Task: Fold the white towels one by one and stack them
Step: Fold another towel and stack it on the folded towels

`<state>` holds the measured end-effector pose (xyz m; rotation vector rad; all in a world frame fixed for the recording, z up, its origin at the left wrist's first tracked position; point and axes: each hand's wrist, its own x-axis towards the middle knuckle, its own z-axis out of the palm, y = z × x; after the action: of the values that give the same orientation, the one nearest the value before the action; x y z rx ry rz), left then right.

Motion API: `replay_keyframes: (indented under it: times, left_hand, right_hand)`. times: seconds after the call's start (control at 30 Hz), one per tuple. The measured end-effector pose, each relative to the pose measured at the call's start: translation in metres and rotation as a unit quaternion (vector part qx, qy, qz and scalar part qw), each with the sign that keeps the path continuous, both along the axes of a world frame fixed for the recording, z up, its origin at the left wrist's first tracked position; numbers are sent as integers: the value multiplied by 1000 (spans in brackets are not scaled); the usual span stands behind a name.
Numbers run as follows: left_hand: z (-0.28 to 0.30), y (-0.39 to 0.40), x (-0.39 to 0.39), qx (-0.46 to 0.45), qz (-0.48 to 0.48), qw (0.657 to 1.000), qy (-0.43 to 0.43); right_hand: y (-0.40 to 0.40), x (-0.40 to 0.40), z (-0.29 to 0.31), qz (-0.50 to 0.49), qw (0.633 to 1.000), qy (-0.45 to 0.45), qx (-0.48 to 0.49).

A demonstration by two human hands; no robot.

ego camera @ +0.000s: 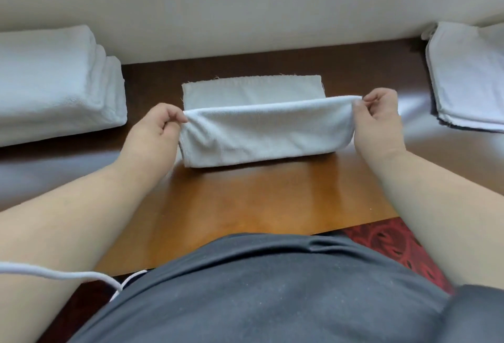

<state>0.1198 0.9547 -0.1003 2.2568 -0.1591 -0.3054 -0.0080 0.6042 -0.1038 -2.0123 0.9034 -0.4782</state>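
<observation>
The wooden desk (245,206) fills the middle of the view, its far edge against a pale wall (191,15) and its near edge at the person's dark grey shirt (259,288). At the desk's left edge, toward the far corner, sits a tall stack of folded white towels (54,83), thick and rounded at its folds. At the right edge, near the far right corner, lies a flatter pile of white towels (469,78), its layered edges showing toward the middle of the desk. In the centre of the desk, closer to the far edge than the near one, lies the white towel (259,130) being folded: its far part rests flat on the wood with a stitched hem running along the back, while the near part is lifted and doubled over, forming a soft fold that stands up from the surface. The left hand (161,127) pinches the raised edge of this towel at its left end, grip narrow, thumb and fingertips closed on the cloth. The right hand (379,113) pinches the same raised edge at its right end in the same manner. A thin white cable (60,274) crosses the lower left, over the left forearm. Red patterned carpet (395,250) shows beyond the desk's near right corner.
</observation>
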Motion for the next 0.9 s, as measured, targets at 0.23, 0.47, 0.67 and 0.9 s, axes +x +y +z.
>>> replay_keyframes:
  times: [0.23, 0.47, 0.67, 0.9]
  left_hand:
    - [-9, -50, 65, -92, 142, 985, 24]
    - [-45, -79, 110, -87, 197, 974, 68]
    - [-42, -86, 80, 65, 131, 988, -44]
    - [-82, -122, 14, 322, -284, 893, -134]
  right_hand:
    - [-18, 80, -11, 14, 998, 13, 57]
    - [-42, 107, -39, 84, 985, 125, 78]
    - [-19, 84, -46, 110, 981, 125, -104]
    - [45, 89, -72, 419, 832, 253, -261]
